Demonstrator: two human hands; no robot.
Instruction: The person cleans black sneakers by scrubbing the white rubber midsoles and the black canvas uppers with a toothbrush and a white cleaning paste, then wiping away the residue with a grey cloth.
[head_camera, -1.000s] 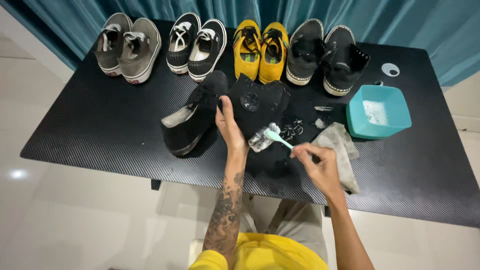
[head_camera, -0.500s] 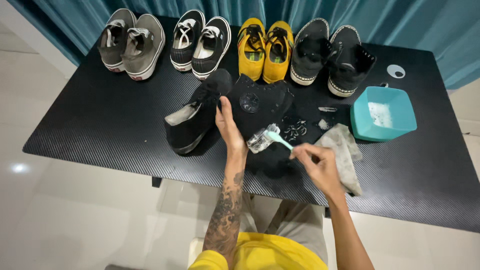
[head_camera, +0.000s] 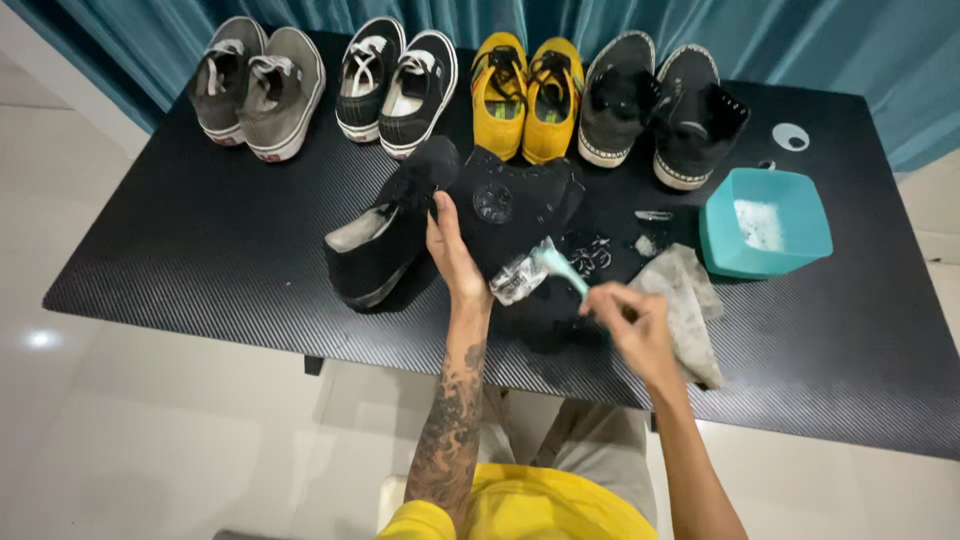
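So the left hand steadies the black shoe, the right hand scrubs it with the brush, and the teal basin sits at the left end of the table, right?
Not quite. The head view shows the teal basin toward the right end of the table, beside the grey cloth. The rest holds: left hand steadies the black shoe, right hand scrubs it with the brush.

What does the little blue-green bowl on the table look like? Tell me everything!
The teal basin is a small, squarish tub with rounded corners; it looks like smooth plastic. It stands upright and open on the black table, at the person's right, in front of the black shoes. Inside is something white and foamy on the bottom. A grey cloth lies beside it; whether they touch is unclear. No hand touches it.
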